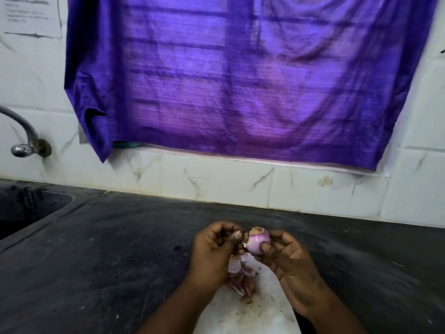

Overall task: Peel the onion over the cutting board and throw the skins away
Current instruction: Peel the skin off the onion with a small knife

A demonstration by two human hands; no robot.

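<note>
A small pale-purple onion (256, 239) is held above the white cutting board (265, 307). My right hand (286, 259) grips it from the right, thumb on its front. My left hand (216, 247) pinches a brownish scrap of skin (245, 236) at the onion's left end between thumb and fingers. Several loose pink and brown skins (240, 278) lie in a heap on the board, partly hidden under my left wrist.
The board rests on a dark stone counter (120, 249). A sink (29, 208) is set in the counter at the far left, with a metal tap (24, 141) on the tiled wall above it. A purple cloth (240, 80) hangs over the window.
</note>
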